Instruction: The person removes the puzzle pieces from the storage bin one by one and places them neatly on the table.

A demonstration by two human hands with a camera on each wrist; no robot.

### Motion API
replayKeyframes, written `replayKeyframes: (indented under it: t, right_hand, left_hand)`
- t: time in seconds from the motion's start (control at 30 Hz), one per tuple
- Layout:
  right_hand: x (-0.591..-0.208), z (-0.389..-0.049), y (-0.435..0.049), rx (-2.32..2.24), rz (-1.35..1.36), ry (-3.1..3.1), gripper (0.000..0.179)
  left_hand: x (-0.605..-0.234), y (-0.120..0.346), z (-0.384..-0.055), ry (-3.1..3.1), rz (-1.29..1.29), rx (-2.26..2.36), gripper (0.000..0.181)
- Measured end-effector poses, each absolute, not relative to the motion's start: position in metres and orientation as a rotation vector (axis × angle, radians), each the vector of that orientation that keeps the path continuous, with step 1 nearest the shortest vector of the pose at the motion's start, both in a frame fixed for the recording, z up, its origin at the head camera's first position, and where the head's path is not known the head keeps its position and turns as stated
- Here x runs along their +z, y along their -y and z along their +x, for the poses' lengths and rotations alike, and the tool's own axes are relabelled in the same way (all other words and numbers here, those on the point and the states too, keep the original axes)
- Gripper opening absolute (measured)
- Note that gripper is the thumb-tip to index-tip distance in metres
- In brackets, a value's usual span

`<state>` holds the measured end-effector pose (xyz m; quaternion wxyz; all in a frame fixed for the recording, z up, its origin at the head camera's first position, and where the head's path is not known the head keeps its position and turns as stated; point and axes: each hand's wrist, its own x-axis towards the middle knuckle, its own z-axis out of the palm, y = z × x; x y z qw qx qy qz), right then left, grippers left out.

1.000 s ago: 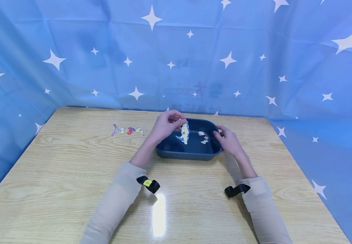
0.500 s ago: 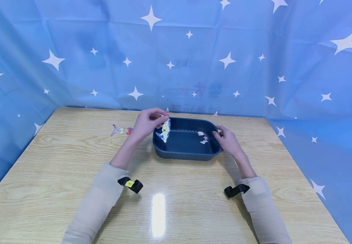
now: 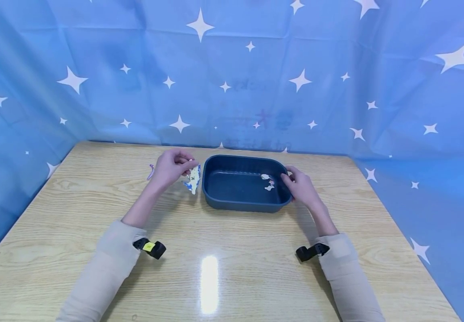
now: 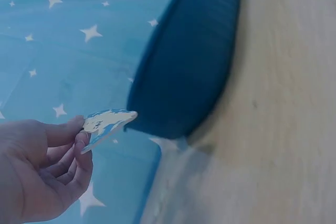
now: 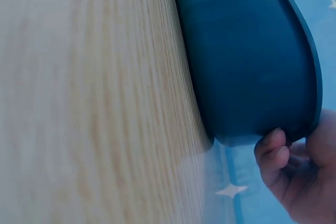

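Note:
My left hand [image 3: 169,169] pinches a flat white-and-blue cutout piece [image 3: 193,180] between thumb and fingers, just left of a dark blue plastic bin [image 3: 245,206]. In the left wrist view the thin cutout [image 4: 107,121] points toward the bin wall, and thumb and index finger cover its near end. My right hand [image 3: 302,185] grips the bin's right end, its thumb over the rim; in the right wrist view the curled fingers [image 5: 274,153] lie against the outside wall. Inside the bin, at its right side, are several small pale cutouts [image 3: 269,188].
A small purple cutout [image 3: 150,171] lies on the wooden table [image 3: 240,273] left of my left hand, which hides what lies behind it. A blue curtain [image 3: 232,67] with white stars hangs along the back.
My left hand has carried the white-and-blue cutout leftward from over the bin to beyond its left rim, covering most of the row of cutouts there. The right hand and bin stay put.

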<state>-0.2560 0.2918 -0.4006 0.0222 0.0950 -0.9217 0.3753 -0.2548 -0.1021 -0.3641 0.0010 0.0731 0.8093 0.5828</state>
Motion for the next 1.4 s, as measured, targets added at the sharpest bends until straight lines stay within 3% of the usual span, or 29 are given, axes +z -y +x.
replayKeyframes:
  t: [0.63,1.4]
  right_hand:
    - [-0.400,-0.257,-0.291,1.172,0.295,2.849,0.038]
    - [-0.398,-0.256,-0.291,1.171,0.282,2.859,0.039]
  left_hand:
    - [-0.394,0.118,-0.256,-2.497,0.195,1.615,0.011]
    - [-0.411,0.118,-0.257,-2.703,0.169,1.399,0.013]
